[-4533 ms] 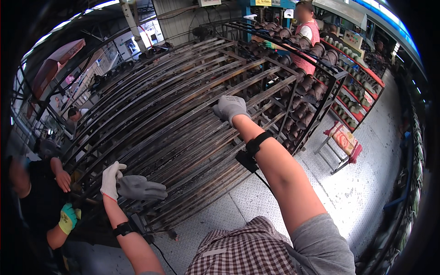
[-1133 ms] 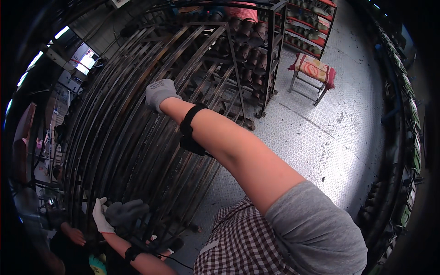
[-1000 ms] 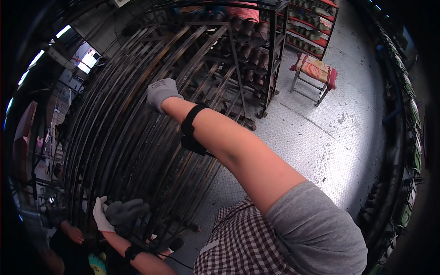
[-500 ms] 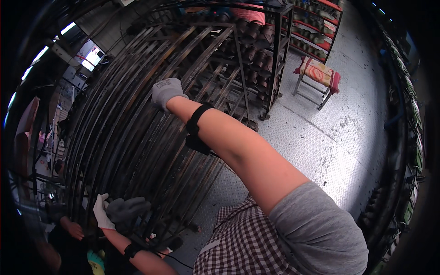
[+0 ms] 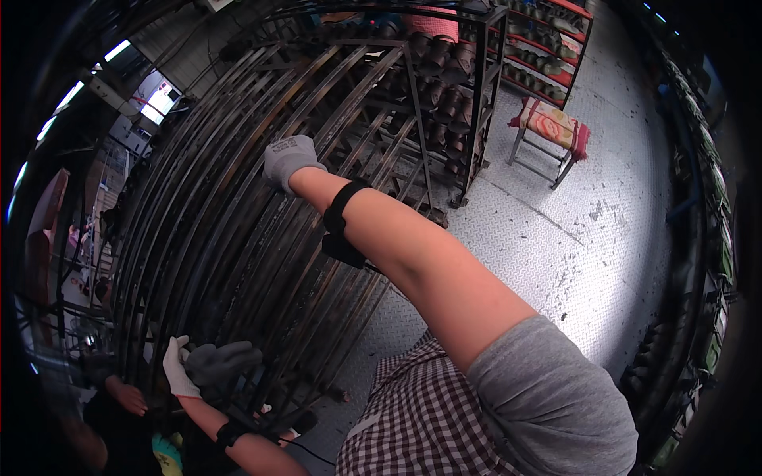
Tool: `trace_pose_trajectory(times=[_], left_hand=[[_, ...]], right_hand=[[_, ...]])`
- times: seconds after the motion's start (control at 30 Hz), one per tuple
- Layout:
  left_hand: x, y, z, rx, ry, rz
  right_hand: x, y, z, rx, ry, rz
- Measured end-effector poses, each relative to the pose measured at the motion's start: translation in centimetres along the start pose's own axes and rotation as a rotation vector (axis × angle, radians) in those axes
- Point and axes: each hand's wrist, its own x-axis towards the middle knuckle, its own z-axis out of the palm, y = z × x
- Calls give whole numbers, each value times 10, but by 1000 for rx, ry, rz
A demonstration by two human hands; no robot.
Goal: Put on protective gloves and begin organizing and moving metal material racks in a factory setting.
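My right hand (image 5: 292, 163), in a pale grey glove, is closed at the long dark metal bars (image 5: 238, 159) of a slatted rack. Its fingertips are hidden beneath it, but it appears to grip a bar. Low on the left is my left hand (image 5: 179, 369), in a white glove, near the rack's close end. A dark grey, lobed shape (image 5: 224, 363) extends rightward from its palm. Whether this is the glove's coated fingers or something held, I cannot tell. Each forearm wears a black strap (image 5: 340, 216).
Behind the bars stands a rack of dark, rounded shoe-like forms (image 5: 448, 59). A cloth-topped stool (image 5: 550, 131) stands on the textured metal floor (image 5: 516, 238). Farther off is a red-shelved rack (image 5: 548, 47). At lower left are another person's hand (image 5: 127, 397) and a yellow-green glove (image 5: 167, 454).
Both of my hands stay nearly where they were, with only a very slight shift of the left. The rack has not visibly moved.
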Motion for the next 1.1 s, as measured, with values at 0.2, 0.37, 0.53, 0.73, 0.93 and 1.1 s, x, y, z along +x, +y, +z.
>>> trace_pose_trajectory(times=[0.2,0.37,0.53,0.73,0.93,1.1], left_hand=[[-2,0,1,-15,0,-6],[-1,1,2,-50,-19,-27],[-7,7,7,-54,7,-44],[-1,2,2,-67,-5,-51],[-4,5,4,-59,-33,-20],[-1,3,2,-51,-28,-22]], right_hand=[[0,0,1,6,17,-1],[1,2,2,17,22,-7],[0,-1,-1,-1,-44,1],[-1,0,-3,-15,-48,-2],[1,2,0,11,1,-12],[2,0,-2,-19,-47,-3]])
